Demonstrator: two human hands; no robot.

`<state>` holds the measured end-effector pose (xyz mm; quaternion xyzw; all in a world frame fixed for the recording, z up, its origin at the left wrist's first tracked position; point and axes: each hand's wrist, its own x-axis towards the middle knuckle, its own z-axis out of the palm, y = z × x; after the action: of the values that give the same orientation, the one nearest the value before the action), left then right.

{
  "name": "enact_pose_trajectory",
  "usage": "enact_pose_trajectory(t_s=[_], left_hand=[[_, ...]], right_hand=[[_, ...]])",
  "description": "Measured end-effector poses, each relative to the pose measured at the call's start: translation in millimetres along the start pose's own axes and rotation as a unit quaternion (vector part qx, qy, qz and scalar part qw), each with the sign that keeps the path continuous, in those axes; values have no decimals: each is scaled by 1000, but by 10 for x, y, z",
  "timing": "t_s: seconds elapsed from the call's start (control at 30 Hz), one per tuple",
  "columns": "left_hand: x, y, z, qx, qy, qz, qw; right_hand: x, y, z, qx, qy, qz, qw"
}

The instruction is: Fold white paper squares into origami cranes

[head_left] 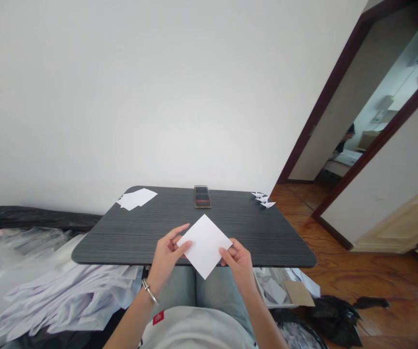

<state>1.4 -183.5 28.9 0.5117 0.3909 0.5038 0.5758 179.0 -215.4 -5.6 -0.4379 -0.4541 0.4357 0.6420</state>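
A white square sheet of paper (pixel 205 245) is held like a diamond over the near edge of a dark grey table (pixel 129 232). My left hand (pixel 167 257) pinches its left corner between thumb and fingers. The right corner is pinched by my right hand (pixel 239 261). A metal bracelet sits on my left wrist.
On the table's far side lie a stack of white sheets (pixel 136 198), a phone (pixel 202 196) and small folded paper pieces (pixel 264 199). Crumpled white paper (pixel 70 295) piles up on the floor at left. A black bag (pixel 334 315) lies on the wooden floor at right. An open doorway (pixel 372 126) is at right.
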Motion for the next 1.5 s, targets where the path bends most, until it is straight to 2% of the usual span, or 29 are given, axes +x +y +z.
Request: enact_pose_trajectory(t_s=[0.17,0.27,0.37,0.47,0.53,0.8,0.87,1.0,1.17,1.33,1.5], left_hand=[[-9,-30,36,48,-22,-15,999],[-15,-35,61,46,-16,-19,999],[-13,-42,91,23,-2,-15,1000],[-7,-66,112,-1,17,-4,1000],[-7,-89,113,-7,21,-3,1000],[-37,-152,80,-19,-16,-54,998],[-42,-143,75,-34,-13,-48,998],[-39,-115,46,-66,2,-23,998],[-41,-122,4,-42,36,-1,998],[-85,-96,26,-46,62,15,997],[-95,-70,40,-70,77,29,994]], right_hand=[[6,16,-13,2,26,2,1000],[12,30,-17,14,18,8,1000],[-5,53,1,25,-33,25,999],[-35,79,32,6,-126,59,990],[-43,91,46,-17,-151,71,986],[25,110,-19,30,-13,40,999],[35,114,-35,33,-8,38,999],[39,118,-42,23,-36,36,998],[19,97,-41,12,-33,40,999],[-15,60,-23,37,34,20,999],[-59,28,16,24,99,-61,993]])
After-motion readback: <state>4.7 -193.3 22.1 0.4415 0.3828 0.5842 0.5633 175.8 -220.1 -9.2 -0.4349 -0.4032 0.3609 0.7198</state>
